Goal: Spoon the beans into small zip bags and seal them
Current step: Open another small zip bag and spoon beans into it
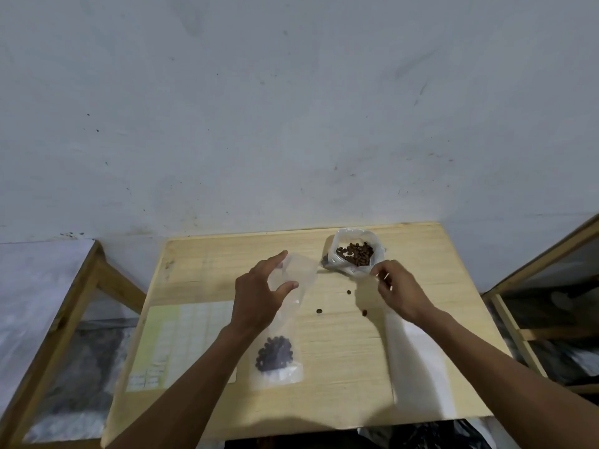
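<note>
My left hand point(259, 293) holds the upper part of a clear small zip bag point(293, 319) between thumb and forefinger. The bag hangs down to the table, with a clump of dark beans point(275, 353) at its bottom. An open plastic bag of brown beans point(355, 254) stands at the back of the wooden table point(340, 351). My right hand point(398, 290) is just in front of that bag's near rim. Its fingers are curled and pinch something small and pale that looks like a spoon point(373, 273). Little of it shows.
Three loose beans point(349, 292) lie on the table between my hands. A printed paper sheet point(181, 345) lies at the left. Pale plastic bags point(418, 367) lie under my right forearm. Wooden-framed racks point(64, 319) stand on both sides and a wall behind.
</note>
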A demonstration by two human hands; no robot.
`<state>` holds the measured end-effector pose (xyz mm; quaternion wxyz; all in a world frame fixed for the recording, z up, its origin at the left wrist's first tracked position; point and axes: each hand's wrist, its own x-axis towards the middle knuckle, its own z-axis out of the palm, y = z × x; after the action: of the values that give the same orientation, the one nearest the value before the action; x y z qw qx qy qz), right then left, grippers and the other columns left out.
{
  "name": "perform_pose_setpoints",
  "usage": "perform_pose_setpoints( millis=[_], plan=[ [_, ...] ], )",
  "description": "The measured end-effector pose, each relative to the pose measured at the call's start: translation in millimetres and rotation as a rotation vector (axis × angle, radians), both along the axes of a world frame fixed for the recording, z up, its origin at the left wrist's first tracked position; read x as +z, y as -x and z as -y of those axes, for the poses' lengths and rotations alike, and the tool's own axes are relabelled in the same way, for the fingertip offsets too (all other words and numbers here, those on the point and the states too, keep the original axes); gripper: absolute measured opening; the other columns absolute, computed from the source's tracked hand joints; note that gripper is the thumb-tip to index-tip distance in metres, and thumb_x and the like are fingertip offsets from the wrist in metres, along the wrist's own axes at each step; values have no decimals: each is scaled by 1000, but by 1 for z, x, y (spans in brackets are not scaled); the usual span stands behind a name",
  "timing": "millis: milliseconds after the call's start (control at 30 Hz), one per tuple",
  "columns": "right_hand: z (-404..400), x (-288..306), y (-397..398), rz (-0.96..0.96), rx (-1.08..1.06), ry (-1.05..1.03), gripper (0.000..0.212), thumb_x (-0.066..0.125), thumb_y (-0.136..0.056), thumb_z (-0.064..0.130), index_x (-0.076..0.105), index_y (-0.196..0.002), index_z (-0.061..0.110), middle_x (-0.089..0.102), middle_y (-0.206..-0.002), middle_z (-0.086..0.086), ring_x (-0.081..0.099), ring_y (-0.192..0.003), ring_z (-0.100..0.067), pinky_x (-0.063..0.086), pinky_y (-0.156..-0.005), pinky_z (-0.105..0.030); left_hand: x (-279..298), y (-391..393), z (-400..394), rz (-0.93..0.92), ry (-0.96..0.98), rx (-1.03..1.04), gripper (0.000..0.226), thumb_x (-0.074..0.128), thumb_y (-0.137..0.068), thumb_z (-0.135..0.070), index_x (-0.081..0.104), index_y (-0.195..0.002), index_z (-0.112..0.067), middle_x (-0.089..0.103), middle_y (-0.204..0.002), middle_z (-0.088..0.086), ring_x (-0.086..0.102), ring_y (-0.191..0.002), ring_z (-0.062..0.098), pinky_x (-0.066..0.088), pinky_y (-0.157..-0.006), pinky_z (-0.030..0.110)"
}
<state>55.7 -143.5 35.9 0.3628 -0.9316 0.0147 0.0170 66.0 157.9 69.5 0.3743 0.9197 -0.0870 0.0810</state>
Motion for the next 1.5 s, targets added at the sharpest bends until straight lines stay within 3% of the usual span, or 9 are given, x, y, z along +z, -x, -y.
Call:
perform_pose_setpoints(
  millis=[133, 233, 367, 600, 833, 1000, 1167, 1333, 1500],
  plan=[
    [17, 20, -23, 7, -208, -12, 25, 57, -82, -2, 66, -100, 14, 65, -88, -7, 58, -77, -24, 43, -67, -32, 0, -3, 3, 32, 1, -15, 65, 83, -75, -34, 59, -135, -20, 71, -116, -1, 68, -102, 17, 57, -89, 42],
    [24, 33, -38, 73, -437, -287, 15, 62, -86, 5, 66, -96, 15, 67, -79, -4, 68, -73, -25, 55, -75, -38, 0, -5, 8, 43, 20, -26, 65, 81, -75, -36, 59, -134, -19, 71, -115, -1, 68, -102, 17, 57, -88, 43],
    [23, 34, -51, 175, -577, -625, 8, 62, -89, 5, 66, -86, 11, 65, -79, -5, 64, -71, -23, 59, -85, -43, -2, -7, 13, 31, 35, -30, 67, 75, -74, -44, 59, -134, -21, 71, -114, -3, 67, -102, 15, 56, -89, 42],
    [10, 7, -55, 202, -625, -653, 20, 52, -98, 13, 70, -106, 14, 67, -82, 2, 68, -83, -19, 55, -88, -33, -12, -9, 16, -37, 14, -20, 66, 80, -77, -39, 56, -137, -26, 69, -116, -6, 66, -101, 13, 55, -91, 42],
    [-2, -37, -46, 68, -824, -661, 24, 46, -101, 11, 61, -86, 22, 65, -90, -3, 64, -78, -25, 56, -86, -48, -25, -11, 16, -111, -1, -7, 64, 76, -79, -44, 53, -138, -33, 66, -120, -12, 63, -107, 11, 50, -98, 49],
    [-9, -49, -51, -115, -935, -584, 15, 47, -99, 17, 61, -97, 17, 69, -107, -13, 65, -101, -34, 52, -94, -49, -31, -8, 19, -120, -4, -12, 65, 74, -78, -47, 53, -137, -32, 68, -119, -9, 63, -107, 12, 49, -98, 51],
    [-8, -48, -61, -183, -984, -670, 19, 49, -95, 15, 67, -99, 15, 70, -105, -15, 66, -96, -35, 55, -87, -43, -34, -9, 22, -106, -16, -22, 64, 77, -78, -43, 55, -136, -30, 69, -117, -8, 64, -106, 13, 50, -96, 50],
    [-8, -34, -60, -83, -990, -708, 21, 46, -97, 12, 65, -104, 13, 68, -98, -11, 66, -87, -30, 56, -87, -43, -31, -13, 25, -103, -29, -24, 65, 79, -77, -41, 56, -136, -28, 69, -117, -7, 65, -105, 13, 51, -95, 48],
    [-3, -8, -60, -13, -989, -768, 22, 43, -99, 10, 63, -106, 11, 63, -81, -5, 61, -72, -21, 52, -77, -36, -29, -22, 33, -108, -54, -24, 68, 81, -74, -42, 57, -136, -25, 70, -111, -7, 66, -100, 13, 52, -91, 46]
  ],
)
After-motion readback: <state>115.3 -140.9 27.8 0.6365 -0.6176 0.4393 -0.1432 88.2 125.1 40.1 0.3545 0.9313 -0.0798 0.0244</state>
